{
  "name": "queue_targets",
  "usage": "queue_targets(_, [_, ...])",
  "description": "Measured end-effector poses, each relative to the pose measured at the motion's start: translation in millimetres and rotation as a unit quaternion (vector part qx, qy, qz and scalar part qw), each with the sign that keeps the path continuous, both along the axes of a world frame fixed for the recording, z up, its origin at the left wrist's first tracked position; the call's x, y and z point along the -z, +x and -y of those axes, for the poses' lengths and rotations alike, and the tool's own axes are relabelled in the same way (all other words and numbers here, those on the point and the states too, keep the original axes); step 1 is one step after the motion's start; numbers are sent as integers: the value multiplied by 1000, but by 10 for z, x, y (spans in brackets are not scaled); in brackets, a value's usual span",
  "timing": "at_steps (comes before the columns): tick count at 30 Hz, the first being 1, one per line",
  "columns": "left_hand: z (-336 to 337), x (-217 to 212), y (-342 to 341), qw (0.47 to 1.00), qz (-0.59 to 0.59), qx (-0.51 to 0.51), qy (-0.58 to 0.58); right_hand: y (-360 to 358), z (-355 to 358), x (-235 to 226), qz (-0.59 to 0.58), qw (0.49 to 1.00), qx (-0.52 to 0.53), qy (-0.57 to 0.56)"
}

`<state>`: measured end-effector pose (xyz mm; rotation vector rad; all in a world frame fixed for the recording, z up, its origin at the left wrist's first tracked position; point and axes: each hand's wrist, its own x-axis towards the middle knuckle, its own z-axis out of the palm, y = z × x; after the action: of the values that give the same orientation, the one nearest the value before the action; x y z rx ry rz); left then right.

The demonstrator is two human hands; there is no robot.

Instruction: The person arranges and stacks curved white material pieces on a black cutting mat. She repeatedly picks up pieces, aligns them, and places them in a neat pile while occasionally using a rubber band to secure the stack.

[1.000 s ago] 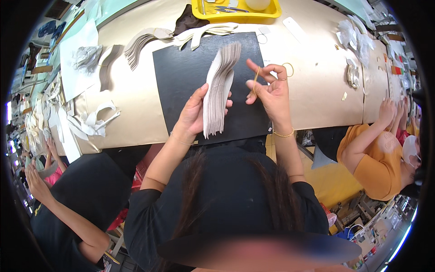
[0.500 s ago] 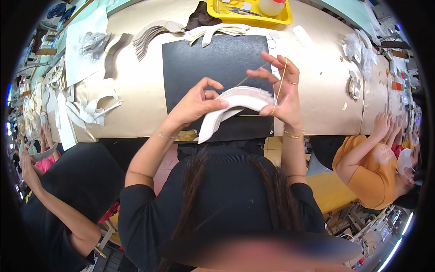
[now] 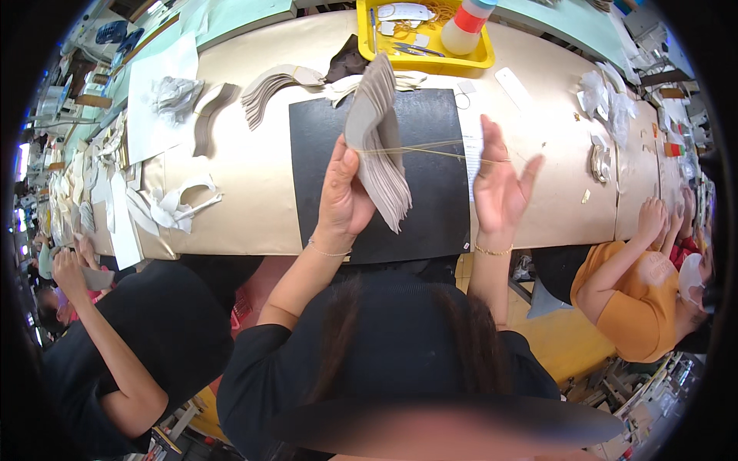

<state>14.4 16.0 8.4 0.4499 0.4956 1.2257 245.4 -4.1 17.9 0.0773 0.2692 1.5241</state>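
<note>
Since the earlier frame the stack [image 3: 378, 142] of grey cut pieces has swung from lying flat and curved between the hands to standing nearly upright, and the right hand has pulled away from it. Left hand [image 3: 342, 196] is closed around the lower left edge of the stack, thumb up along its face, holding it above the black mat [image 3: 430, 207] at centre frame. Right hand [image 3: 498, 184] is open, fingers spread and pointing up, palm toward the stack; whether a finger hooks the band cannot be told. Rubber band [image 3: 430, 151] runs taut and roughly horizontal from the middle of the stack rightward to the right hand. Key relation: stack's long axis runs from upper centre down and slightly right, fanned at the bottom; it lies left of the right hand, apart from it, joined only by the band. Left hand is the nearer, in full contact. Surface [image 3: 254, 184] is tan; more grey pieces [image 3: 269, 84] lie upper left, a yellow tray [image 3: 484, 58] at top centre. Other people sit at lower left and right.
</note>
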Motion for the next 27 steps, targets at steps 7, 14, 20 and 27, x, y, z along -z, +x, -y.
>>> queue_targets(7, [70, 10, 57, 969, 43, 235, -61, -455, 208, 123, 514, 854, -44, 73])
queue_targets(14, [-7, -149, -56, 898, -284, 311, 125, -200, 307, -45, 600, 791, -40, 116])
queue_targets(20, [-42, -364, -93, 718, -585, 291, 242, -89, 332, -353, 814, 536, -126, 185])
queue_targets(27, [-193, -105, -462, 775, -581, 108, 224, -419, 128, -327, 911, 393, -8, 128])
